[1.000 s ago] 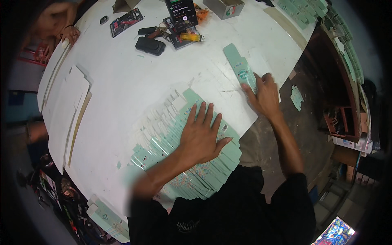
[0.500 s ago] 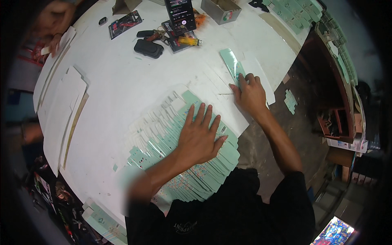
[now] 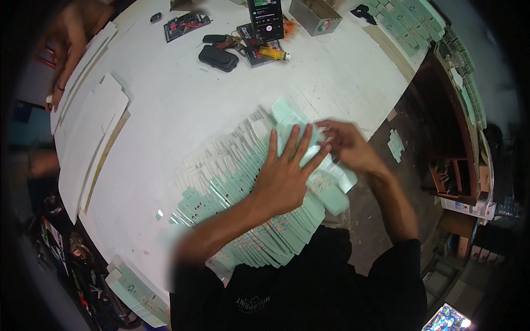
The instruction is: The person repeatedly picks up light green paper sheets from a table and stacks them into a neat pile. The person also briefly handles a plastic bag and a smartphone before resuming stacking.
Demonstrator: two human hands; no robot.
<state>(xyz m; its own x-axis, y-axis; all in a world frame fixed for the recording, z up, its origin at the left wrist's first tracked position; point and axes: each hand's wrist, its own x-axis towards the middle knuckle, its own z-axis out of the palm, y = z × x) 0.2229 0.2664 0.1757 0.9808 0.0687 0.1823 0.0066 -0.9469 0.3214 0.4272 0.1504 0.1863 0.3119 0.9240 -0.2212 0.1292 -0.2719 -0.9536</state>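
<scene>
A long fanned row of flat mint-green cartons with printed patterns lies on the white table in front of me. My left hand rests on the right end of the row, its fingers spread over the top pieces. Just right of it, my right hand, slightly blurred, has its bent fingers at the upper edge of a shiny flat carton. That carton lies partly under my left fingers and juts past the table's edge. My right fingertips are partly hidden.
A propped phone, a yellow lighter, a black pouch and an open metal box stand farther back. White sheets lie left, near another person's arm. More green cartons fill the far right corner; one carton lies on the floor.
My right hand has come back toward my left hand from the far strip of green card, which no longer lies there. My left hand has shifted slightly right and up with the row's end.
</scene>
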